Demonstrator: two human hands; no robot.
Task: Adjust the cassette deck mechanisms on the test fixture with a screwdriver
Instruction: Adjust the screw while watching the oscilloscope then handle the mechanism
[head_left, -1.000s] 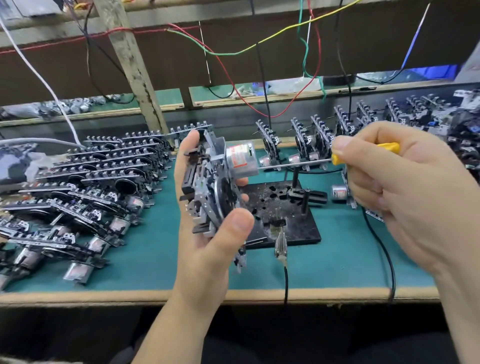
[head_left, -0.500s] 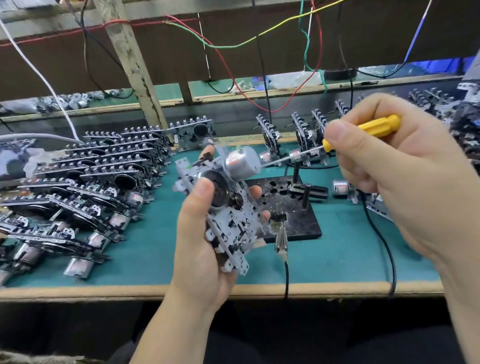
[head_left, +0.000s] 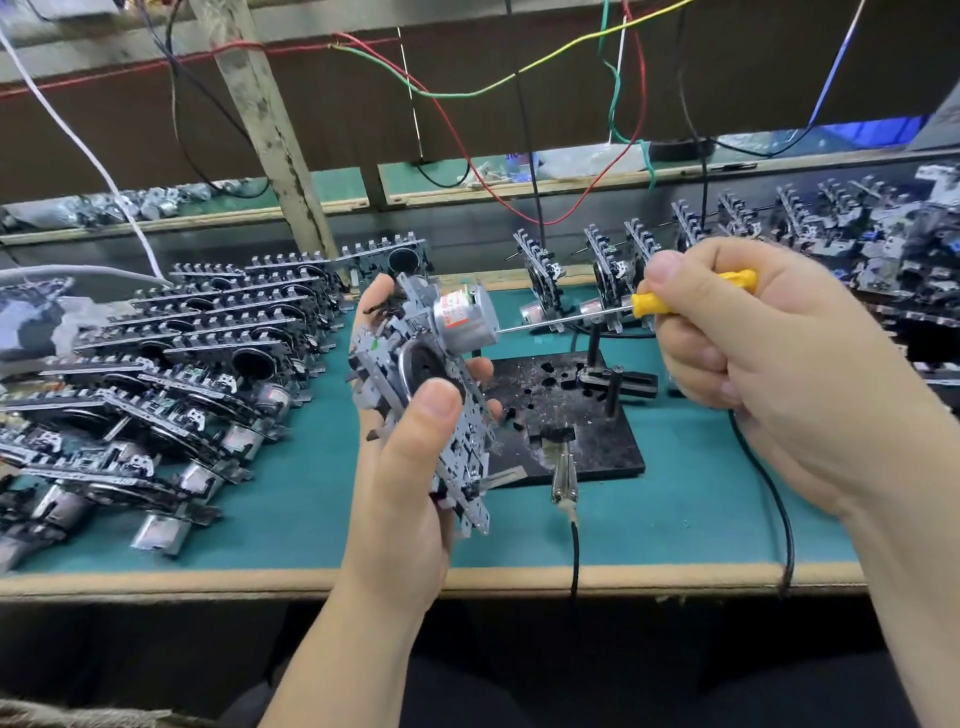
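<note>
My left hand (head_left: 400, 467) grips a cassette deck mechanism (head_left: 431, 374) upright above the green bench, thumb on its front, fingers behind. A silver motor (head_left: 462, 317) sits at its top right. My right hand (head_left: 769, 374) holds a yellow-handled screwdriver (head_left: 670, 299); its thin shaft points left and the tip touches the end of the motor. The black test fixture plate (head_left: 587, 415) lies on the bench behind the mechanism, with pegs and a clamp bar on it and no mechanism mounted.
Several mechanisms (head_left: 182, 364) lie stacked in rows at the left. More stand on edge at the back right (head_left: 831, 234). A metal clip with a black cable (head_left: 565, 480) lies in front of the fixture. Coloured wires hang overhead. The bench's front edge (head_left: 519, 577) runs below my hands.
My left hand has turned the mechanism back to a more upright pose with the motor raised. The screwdriver has dropped slightly and its tip now meets the motor's end.
</note>
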